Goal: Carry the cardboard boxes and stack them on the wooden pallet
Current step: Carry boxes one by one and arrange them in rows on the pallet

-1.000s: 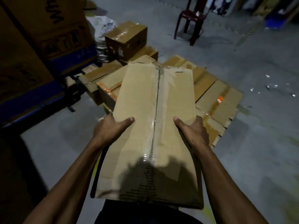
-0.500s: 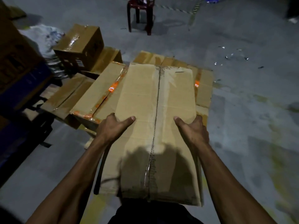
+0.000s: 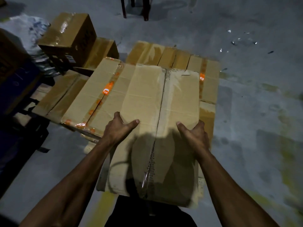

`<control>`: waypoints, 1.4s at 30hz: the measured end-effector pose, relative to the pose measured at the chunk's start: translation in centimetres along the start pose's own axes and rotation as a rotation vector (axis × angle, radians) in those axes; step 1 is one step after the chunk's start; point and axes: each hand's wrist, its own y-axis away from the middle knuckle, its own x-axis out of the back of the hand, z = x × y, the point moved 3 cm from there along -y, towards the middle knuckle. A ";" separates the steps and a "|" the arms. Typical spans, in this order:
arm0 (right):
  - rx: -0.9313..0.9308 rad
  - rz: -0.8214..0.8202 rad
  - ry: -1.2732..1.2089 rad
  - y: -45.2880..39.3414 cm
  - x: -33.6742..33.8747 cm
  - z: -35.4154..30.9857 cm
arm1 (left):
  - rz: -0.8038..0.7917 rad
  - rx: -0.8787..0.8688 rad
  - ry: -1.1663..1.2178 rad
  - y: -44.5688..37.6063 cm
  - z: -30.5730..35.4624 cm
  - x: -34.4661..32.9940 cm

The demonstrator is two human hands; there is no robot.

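I hold a long taped cardboard box [image 3: 157, 112] flat in front of me. My left hand [image 3: 118, 128] grips its left edge and my right hand [image 3: 195, 135] grips its right edge, thumbs on top. The box hangs over a layer of flat cardboard boxes [image 3: 91, 99] with orange tape that covers the wooden pallet [image 3: 88, 147]. Only a pale corner of the pallet shows under that layer. More boxes of the layer [image 3: 172, 58] lie beyond the far end of the held box.
A smaller upright box [image 3: 68, 38] stands on another box at the back left. A dark blue and brown stack [image 3: 14, 82] borders the left. Red chair legs [image 3: 136, 9] stand at the top. Grey concrete floor [image 3: 262, 112] lies to the right.
I have stepped closer to the pallet. The held box now hangs over the boxes lying there, and the chair and left stack have slid toward the frame edges.
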 end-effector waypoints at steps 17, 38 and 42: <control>-0.156 0.006 -0.083 -12.2 -11.4 2.2 | -0.105 -0.196 -0.294 -18.1 -4.6 -7.9; 0.215 -0.147 0.568 -0.8 -16.7 7.8 | -0.319 -0.335 -0.805 -10.7 -13.4 -4.7; 0.286 -0.233 0.698 1.4 -17.1 9.0 | -0.361 -0.393 -0.827 -8.5 -15.5 -3.9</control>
